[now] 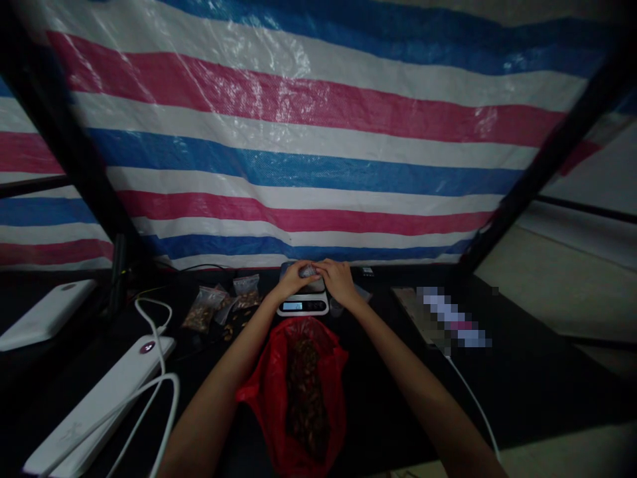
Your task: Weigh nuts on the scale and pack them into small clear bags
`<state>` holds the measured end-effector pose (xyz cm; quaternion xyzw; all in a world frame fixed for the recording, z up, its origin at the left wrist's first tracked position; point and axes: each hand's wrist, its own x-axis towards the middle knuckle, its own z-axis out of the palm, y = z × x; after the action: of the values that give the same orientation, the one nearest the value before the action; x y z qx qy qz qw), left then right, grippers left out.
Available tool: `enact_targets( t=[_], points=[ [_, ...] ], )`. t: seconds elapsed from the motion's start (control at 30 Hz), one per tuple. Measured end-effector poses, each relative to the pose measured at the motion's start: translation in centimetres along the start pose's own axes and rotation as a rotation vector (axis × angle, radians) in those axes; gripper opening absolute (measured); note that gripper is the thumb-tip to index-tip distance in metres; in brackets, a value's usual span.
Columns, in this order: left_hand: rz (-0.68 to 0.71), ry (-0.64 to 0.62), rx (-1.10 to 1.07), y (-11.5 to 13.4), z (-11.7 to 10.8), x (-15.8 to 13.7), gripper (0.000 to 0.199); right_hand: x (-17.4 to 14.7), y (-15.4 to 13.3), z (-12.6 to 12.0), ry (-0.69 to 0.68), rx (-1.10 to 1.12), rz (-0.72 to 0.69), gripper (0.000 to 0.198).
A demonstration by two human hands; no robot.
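Both sets of fingers (pixel 318 271) packed together over the scale (pixel 303 299), no gap between them. Directly behind the fingers, striped tarp (pixel 308 166) closing off the back. Toward the body from the fingers, open red bag (pixel 298 392) filling the gap between the forearms. Left of the fingers, small packets (pixel 219 304) and loose pieces on the bench (pixel 378 398), then white cable (pixel 159 372) and white boxes (pixel 99 398). Right of the fingers, a short bare strip of bench, then a flat board (pixel 423 312). Black posts (pixel 542 166) slanting at both sides.
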<state>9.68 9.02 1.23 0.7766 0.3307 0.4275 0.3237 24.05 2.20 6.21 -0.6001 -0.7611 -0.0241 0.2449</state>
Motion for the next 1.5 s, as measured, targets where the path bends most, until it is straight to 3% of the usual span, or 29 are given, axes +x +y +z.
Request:
enact_targets(
  t=[0.17, 0.4, 0.53, 0.67, 0.77, 0.97, 1.1, 1.3, 1.5],
  points=[
    [0.022, -0.03, 0.007, 0.2, -0.3, -0.1, 0.035, 0.2, -0.1, 0.5, 0.121, 0.076, 0.089, 0.023],
    [0.047, -0.012, 0.065, -0.2, -0.2, 0.0, 0.033, 0.8, 0.4, 1.1, 0.087, 0.142, 0.041, 0.02],
    [0.017, -0.018, 0.039, 0.1, -0.2, -0.1, 0.036, 0.5, 1.2, 0.5, 0.136, 0.163, 0.032, 0.026],
    [0.008, 0.071, 0.182, 0.8, -0.2, -0.5, 0.054, -1.1, 3.2, -0.2, 0.225, 0.359, 0.033, 0.032],
    [-0.022, 0.159, 0.241, 1.3, -0.4, -0.8, 0.058, -3.2, 5.1, -0.1, 0.118, 0.446, -0.003, 0.031],
    [0.061, 0.256, 0.216, 3.0, -3.1, -2.9, 0.027, -6.5, 6.9, 1.0, -0.087, 0.37, -0.004, 0.061],
    [0.113, 0.092, 0.191, 4.8, -5.5, -6.7, 0.031, -6.8, 6.8, 1.0, -0.201, 0.329, -0.047, 0.071],
    [-0.066, -0.249, 0.31, 6.2, -6.0, -12.0, 0.043, -7.1, 7.1, 1.5, -0.288, 0.35, -0.043, 0.053],
    [-0.082, -0.305, 0.502, 5.9, -4.9, -12.8, 0.042, -7.3, 7.3, 2.3, -0.232, 0.428, -0.041, 0.052]
  ],
)
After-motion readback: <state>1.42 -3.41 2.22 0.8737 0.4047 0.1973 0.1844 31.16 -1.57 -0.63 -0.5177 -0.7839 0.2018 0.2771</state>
